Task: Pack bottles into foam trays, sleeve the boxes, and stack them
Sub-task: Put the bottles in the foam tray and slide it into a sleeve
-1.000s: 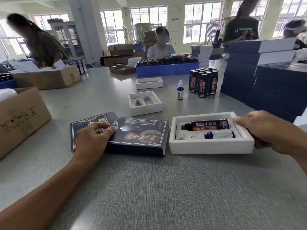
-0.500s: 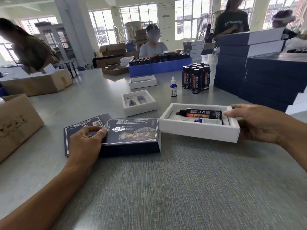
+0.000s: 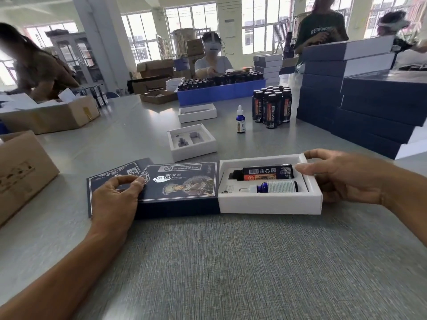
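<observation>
A white foam tray (image 3: 270,204) lies on the grey table in front of me, holding a black bottle (image 3: 265,173) and a blue dropper bottle (image 3: 272,186) side by side. My right hand (image 3: 342,179) grips the tray's right end, thumb on the rim. The tray's left end meets the open mouth of a dark blue printed sleeve (image 3: 180,188). My left hand (image 3: 115,199) holds the sleeve's left end, fingers curled on its top. A second flat sleeve (image 3: 108,174) lies under and behind it.
Two empty white trays (image 3: 193,144) (image 3: 197,112), one blue dropper bottle (image 3: 240,120) and a cluster of black bottles (image 3: 271,107) stand behind. Stacked dark blue boxes (image 3: 369,107) fill the right side. Cardboard cartons (image 3: 20,172) sit at left. Other people work at the far end.
My right hand has slid the tray left until its end meets the sleeve's opening. My left hand stays on the sleeve's left end.
</observation>
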A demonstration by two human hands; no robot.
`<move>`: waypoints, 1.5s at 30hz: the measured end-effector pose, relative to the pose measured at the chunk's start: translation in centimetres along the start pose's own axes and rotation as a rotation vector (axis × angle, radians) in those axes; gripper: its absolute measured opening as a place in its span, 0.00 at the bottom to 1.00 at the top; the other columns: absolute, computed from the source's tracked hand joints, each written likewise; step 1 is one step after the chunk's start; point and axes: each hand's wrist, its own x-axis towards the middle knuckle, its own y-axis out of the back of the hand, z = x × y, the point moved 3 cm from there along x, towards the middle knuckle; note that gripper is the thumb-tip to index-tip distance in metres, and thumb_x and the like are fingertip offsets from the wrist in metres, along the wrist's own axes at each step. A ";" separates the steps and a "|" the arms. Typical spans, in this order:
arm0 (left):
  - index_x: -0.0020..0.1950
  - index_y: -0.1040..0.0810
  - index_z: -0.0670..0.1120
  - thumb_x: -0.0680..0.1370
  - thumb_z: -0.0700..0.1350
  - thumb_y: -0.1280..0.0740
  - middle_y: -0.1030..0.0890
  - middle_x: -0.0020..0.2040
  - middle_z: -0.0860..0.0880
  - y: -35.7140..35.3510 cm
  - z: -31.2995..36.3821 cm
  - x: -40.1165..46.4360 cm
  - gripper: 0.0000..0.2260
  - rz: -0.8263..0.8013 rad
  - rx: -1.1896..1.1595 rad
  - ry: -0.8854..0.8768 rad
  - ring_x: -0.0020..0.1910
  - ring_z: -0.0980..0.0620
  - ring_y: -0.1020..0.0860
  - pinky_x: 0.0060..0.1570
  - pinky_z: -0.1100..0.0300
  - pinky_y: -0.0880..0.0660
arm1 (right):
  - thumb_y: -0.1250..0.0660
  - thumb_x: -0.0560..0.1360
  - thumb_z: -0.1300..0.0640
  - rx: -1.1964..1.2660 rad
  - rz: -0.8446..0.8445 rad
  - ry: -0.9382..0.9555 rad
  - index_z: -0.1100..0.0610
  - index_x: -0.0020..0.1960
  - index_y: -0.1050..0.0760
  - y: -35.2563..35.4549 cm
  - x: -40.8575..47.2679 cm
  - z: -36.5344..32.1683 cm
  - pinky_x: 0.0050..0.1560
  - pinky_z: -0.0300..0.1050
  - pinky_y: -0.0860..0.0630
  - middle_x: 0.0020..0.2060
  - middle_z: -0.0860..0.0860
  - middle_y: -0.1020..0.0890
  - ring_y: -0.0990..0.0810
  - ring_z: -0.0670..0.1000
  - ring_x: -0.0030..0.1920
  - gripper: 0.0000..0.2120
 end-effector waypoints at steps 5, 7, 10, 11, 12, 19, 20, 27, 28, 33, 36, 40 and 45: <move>0.41 0.19 0.51 0.74 0.49 0.26 0.19 0.40 0.54 -0.1 0.1 -0.3 0.04 0.005 0.014 -0.037 0.32 0.67 0.22 0.25 0.75 0.31 | 0.24 0.64 0.51 -0.037 -0.024 -0.001 0.44 0.65 0.29 0.6 -0.6 -0.3 0.35 0.48 0.18 0.49 0.63 0.14 0.16 0.56 0.40 0.31; 0.41 0.19 0.52 0.74 0.50 0.26 0.19 0.40 0.55 -0.2 0.1 -0.4 0.05 0.006 0.033 -0.038 0.34 0.63 0.20 0.26 0.72 0.30 | 0.23 0.63 0.51 -0.041 -0.042 -0.017 0.42 0.64 0.28 0.9 -0.8 -0.4 0.37 0.48 0.17 0.50 0.63 0.14 0.16 0.56 0.41 0.31; 0.42 0.19 0.53 0.74 0.51 0.26 0.19 0.41 0.55 -0.1 0.0 -0.4 0.05 0.011 0.063 -0.045 0.40 0.57 0.21 0.33 0.64 0.30 | 0.23 0.62 0.52 -0.027 -0.072 -0.034 0.40 0.63 0.28 1.0 -1.2 -0.5 0.38 0.49 0.17 0.51 0.63 0.15 0.14 0.57 0.43 0.31; 0.42 0.20 0.53 0.74 0.51 0.26 0.19 0.41 0.55 -0.1 0.0 -0.4 0.05 0.011 0.067 -0.050 0.41 0.56 0.21 0.34 0.63 0.30 | 0.23 0.63 0.52 -0.025 -0.078 -0.038 0.40 0.62 0.28 1.0 -1.3 -0.5 0.38 0.49 0.17 0.51 0.63 0.15 0.14 0.58 0.43 0.30; 0.42 0.20 0.53 0.74 0.52 0.27 0.19 0.42 0.55 -0.1 0.0 -0.4 0.05 0.008 0.072 -0.055 0.41 0.56 0.21 0.34 0.63 0.30 | 0.23 0.63 0.52 -0.026 -0.081 -0.041 0.40 0.62 0.28 1.1 -1.3 -0.5 0.38 0.49 0.17 0.52 0.63 0.15 0.14 0.58 0.43 0.30; 0.46 0.20 0.56 0.77 0.52 0.29 0.18 0.45 0.55 -0.6 0.7 -0.9 0.02 -0.157 0.152 -0.059 0.43 0.56 0.20 0.34 0.64 0.30 | 0.25 0.66 0.48 -0.099 -0.040 -0.017 0.40 0.63 0.27 1.2 -1.7 -0.7 0.33 0.45 0.19 0.49 0.58 0.13 0.14 0.54 0.38 0.27; 0.49 0.20 0.56 0.77 0.53 0.30 0.18 0.46 0.55 -0.7 0.9 -1.1 0.03 -0.183 0.185 -0.083 0.44 0.56 0.21 0.36 0.64 0.30 | 0.26 0.67 0.46 -0.163 0.015 0.002 0.38 0.63 0.27 1.3 -1.6 -0.7 0.33 0.45 0.20 0.48 0.55 0.13 0.14 0.53 0.39 0.25; 0.75 0.34 0.54 0.80 0.54 0.36 0.29 0.72 0.48 -2.5 2.8 -3.6 0.24 -0.417 0.307 -0.174 0.62 0.56 0.31 0.59 0.61 0.36 | 0.31 0.75 0.41 -0.436 0.293 0.040 0.53 0.53 0.17 2.3 -1.5 -1.0 0.37 0.47 0.22 0.40 0.50 0.13 0.15 0.54 0.44 0.17; 0.75 0.34 0.55 0.78 0.57 0.35 0.30 0.73 0.48 -2.6 3.0 -3.9 0.26 -0.436 0.312 -0.177 0.62 0.56 0.33 0.60 0.61 0.38 | 0.32 0.75 0.41 -0.429 0.294 0.032 0.55 0.51 0.16 2.3 -1.5 -1.1 0.37 0.47 0.21 0.40 0.50 0.13 0.15 0.55 0.44 0.18; 0.74 0.34 0.60 0.69 0.67 0.37 0.32 0.74 0.49 -2.8 3.5 -4.5 0.34 -0.524 0.280 -0.140 0.65 0.54 0.34 0.62 0.57 0.39 | 0.32 0.75 0.43 -0.307 0.208 0.059 0.56 0.50 0.16 0.3 -1.5 -1.5 0.32 0.42 0.19 0.38 0.51 0.13 0.13 0.52 0.39 0.17; 0.73 0.34 0.62 0.66 0.70 0.37 0.32 0.74 0.50 -3.0 3.3 -4.5 0.36 -0.548 0.272 -0.143 0.68 0.51 0.32 0.63 0.56 0.36 | 0.31 0.75 0.45 -0.198 0.101 0.116 0.57 0.52 0.17 -1.4 -1.4 -1.6 0.35 0.41 0.19 0.43 0.54 0.12 0.13 0.53 0.42 0.16; 0.72 0.32 0.63 0.66 0.71 0.37 0.30 0.73 0.52 -3.0 3.2 -4.5 0.35 -0.546 0.265 -0.156 0.65 0.54 0.31 0.62 0.56 0.35 | 0.31 0.72 0.46 -0.082 -0.007 0.180 0.58 0.51 0.16 -3.2 -1.4 -1.5 0.38 0.42 0.17 0.46 0.55 0.13 0.13 0.53 0.44 0.17; 0.72 0.33 0.64 0.67 0.69 0.35 0.31 0.74 0.53 -3.4 3.5 -5.0 0.33 -0.567 0.262 -0.167 0.67 0.53 0.32 0.64 0.55 0.34 | 0.32 0.78 0.51 -0.092 -0.028 0.174 0.53 0.45 0.13 -4.2 -1.1 -1.4 0.45 0.45 0.17 0.46 0.53 0.12 0.13 0.50 0.44 0.10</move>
